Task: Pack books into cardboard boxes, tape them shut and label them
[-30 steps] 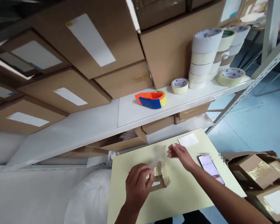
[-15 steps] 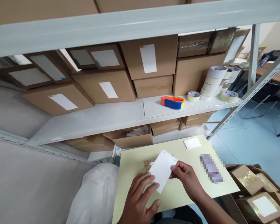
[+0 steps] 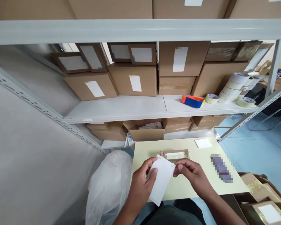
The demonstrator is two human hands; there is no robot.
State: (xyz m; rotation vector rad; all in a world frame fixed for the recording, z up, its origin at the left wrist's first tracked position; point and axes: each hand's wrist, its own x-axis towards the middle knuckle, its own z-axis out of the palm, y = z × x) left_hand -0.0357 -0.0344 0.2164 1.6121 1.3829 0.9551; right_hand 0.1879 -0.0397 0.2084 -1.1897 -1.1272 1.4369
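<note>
My left hand grips a white paper sheet by its left edge, thumb on top. The sheet is tilted above the table, with faint small print at its upper corners. At its upper right corner my right hand is closed in a pinch, thumb against the fingers. Behind the sheet, a small taped cardboard box with a white label lies on the table, partly hidden by the sheet and my fingers.
Another white sheet lies at the table's back right, near a pixelated object. Shelves ahead hold cardboard boxes, tape rolls and an orange-blue band. A plastic bag stands left; open-topped packed boxes stand right.
My left hand has turned and now grips the sheet's left edge, its thumb on top. The sheet has come nearer my body, uncovering more of the small box. The view has shifted left.
</note>
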